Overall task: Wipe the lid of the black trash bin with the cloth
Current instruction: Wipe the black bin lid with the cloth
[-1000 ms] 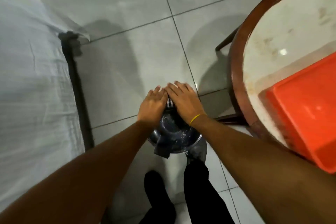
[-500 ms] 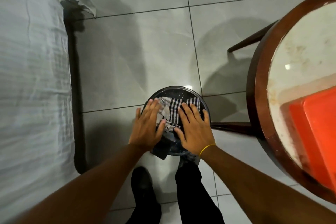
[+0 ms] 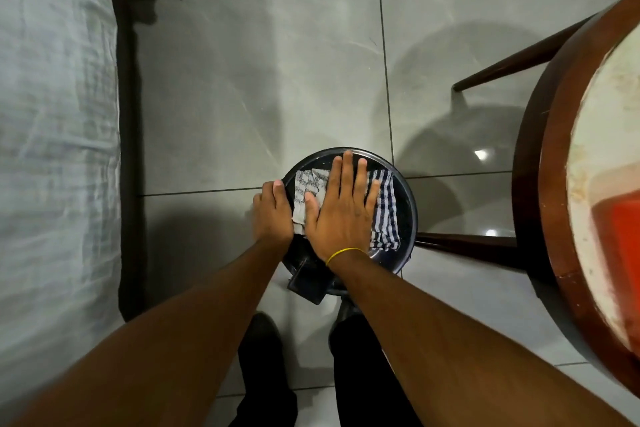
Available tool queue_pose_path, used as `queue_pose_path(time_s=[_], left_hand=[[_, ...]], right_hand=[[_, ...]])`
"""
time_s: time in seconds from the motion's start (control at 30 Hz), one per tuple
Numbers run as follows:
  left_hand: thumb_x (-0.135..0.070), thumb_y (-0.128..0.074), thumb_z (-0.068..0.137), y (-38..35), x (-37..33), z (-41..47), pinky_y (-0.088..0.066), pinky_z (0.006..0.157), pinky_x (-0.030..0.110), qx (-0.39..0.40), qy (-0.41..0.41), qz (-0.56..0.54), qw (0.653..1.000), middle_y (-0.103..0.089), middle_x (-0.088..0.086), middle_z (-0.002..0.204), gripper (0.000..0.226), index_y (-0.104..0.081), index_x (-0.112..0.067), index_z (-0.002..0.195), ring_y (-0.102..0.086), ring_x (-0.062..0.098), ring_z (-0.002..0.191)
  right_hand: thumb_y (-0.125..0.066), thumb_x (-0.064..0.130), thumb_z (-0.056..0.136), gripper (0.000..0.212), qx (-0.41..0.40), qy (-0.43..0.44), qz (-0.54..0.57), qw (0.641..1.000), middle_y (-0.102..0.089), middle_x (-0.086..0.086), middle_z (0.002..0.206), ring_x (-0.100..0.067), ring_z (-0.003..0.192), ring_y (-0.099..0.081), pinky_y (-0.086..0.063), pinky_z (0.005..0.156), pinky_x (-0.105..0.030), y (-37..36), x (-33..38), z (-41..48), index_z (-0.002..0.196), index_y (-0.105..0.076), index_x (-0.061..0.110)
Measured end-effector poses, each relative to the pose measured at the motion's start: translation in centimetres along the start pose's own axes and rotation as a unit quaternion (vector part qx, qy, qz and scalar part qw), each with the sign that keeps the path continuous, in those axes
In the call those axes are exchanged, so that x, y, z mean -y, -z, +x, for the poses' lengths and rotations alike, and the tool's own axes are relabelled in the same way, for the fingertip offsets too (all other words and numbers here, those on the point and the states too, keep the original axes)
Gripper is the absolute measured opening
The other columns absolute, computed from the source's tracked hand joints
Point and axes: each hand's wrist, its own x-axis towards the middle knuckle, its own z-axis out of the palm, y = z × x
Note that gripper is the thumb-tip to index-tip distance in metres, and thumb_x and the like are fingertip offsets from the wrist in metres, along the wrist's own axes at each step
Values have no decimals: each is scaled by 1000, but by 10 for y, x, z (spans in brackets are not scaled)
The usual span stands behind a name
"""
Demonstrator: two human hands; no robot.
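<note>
A round black trash bin stands on the tiled floor in front of my feet, its glossy lid (image 3: 403, 208) facing up. A blue-and-white checked cloth (image 3: 384, 211) lies spread on the lid. My right hand (image 3: 341, 215) presses flat on the cloth, fingers stretched toward the lid's far rim, a yellow band on the wrist. My left hand (image 3: 272, 213) curls around the lid's left edge, beside the cloth. The bin's pedal (image 3: 306, 282) sticks out at the near side. The hands hide the lid's middle.
A bed with a pale sheet (image 3: 52, 149) and dark frame runs along the left. A round table with a brown wooden rim (image 3: 540, 184) stands close on the right, an orange tray (image 3: 620, 232) on top. My dark-trousered legs (image 3: 360, 374) are just behind the bin.
My right hand has slid forward over the cloth toward the lid's far edge. My left hand has left the cloth and gone to the lid's left rim.
</note>
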Motion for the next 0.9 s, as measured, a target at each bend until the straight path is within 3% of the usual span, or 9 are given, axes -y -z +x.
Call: queue_pose_path(time_s=[0.13, 0.23, 0.3, 0.37, 0.43, 0.5, 0.6, 0.73, 0.9], left_hand=[[-48, -28, 107, 0, 13, 11, -52, 94, 55, 35, -44, 12, 998, -70, 12, 103, 40, -57, -20, 108, -65, 37, 99], [-51, -39, 98, 3, 14, 14, -56, 91, 54, 73, -53, -27, 996, -72, 4, 95, 26, -55, -31, 96, -68, 34, 94], [-49, -48, 102, 6, 15, 15, -55, 97, 43, 92, -85, -24, 992, -74, -1, 112, 22, -59, -36, 115, -69, 23, 100], [-47, -53, 102, 7, 18, 16, -52, 102, 39, 98, -107, -38, 989, -72, 0, 127, 36, -57, -33, 135, -67, 19, 113], [-48, -49, 100, 6, 17, 16, -53, 104, 44, 92, -90, -75, 989, -72, 4, 126, 39, -59, -31, 133, -68, 26, 115], [-46, -42, 99, 3, 15, 17, -56, 96, 52, 72, -80, -71, 992, -74, 10, 112, 37, -62, -22, 118, -70, 32, 103], [-50, -32, 101, -1, 13, 19, -55, 77, 54, 12, -94, -21, 995, -69, 14, 86, 44, -57, -14, 98, -66, 39, 83], [-60, -32, 104, -7, 9, 16, -44, 60, 38, -36, -75, 11, 996, -59, 1, 67, 48, -48, -21, 81, -59, 24, 66], [-67, -32, 102, -11, 6, 12, -33, 54, 28, -63, -25, 29, 997, -58, -5, 68, 53, -50, -24, 77, -54, 9, 64]], right_hand=[[-35, 58, 109, 84, 6, 148, -30, 989, -5, -11, 185, -33, 172, -1, -3, 138, -61, 0, -7, 12, 174, -15, 9], [-37, 57, 108, 82, 34, 311, -61, 948, -15, -10, 184, -31, 172, -7, -11, 136, -63, 4, -12, 22, 173, -24, 10], [-37, 58, 107, 82, 56, 391, -85, 915, -20, -11, 183, -31, 171, -11, -12, 136, -61, 8, -14, 32, 173, -26, 10], [-36, 58, 107, 82, 71, 430, -97, 895, -23, -12, 182, -31, 170, -16, -13, 136, -59, 12, -16, 45, 172, -26, 9], [-34, 59, 108, 81, 75, 438, -111, 889, -25, -10, 182, -32, 169, -20, -15, 136, -58, 15, -17, 54, 172, -27, 11], [-32, 60, 108, 80, 68, 406, -114, 904, -26, -8, 182, -33, 168, -22, -17, 135, -58, 16, -17, 60, 172, -29, 13], [-30, 58, 109, 77, 41, 275, -88, 956, -30, -7, 180, -35, 167, -27, -20, 134, -58, 19, -15, 69, 170, -33, 13], [-23, 59, 109, 79, 28, 40, -32, 998, -30, -9, 180, -36, 166, -28, -23, 134, -58, 27, -33, 80, 171, -30, 10], [-37, 55, 110, 74, -47, -243, 111, 963, -42, -13, 174, -38, 158, -40, -32, 130, -55, 27, -71, 53, 167, -35, 8]])
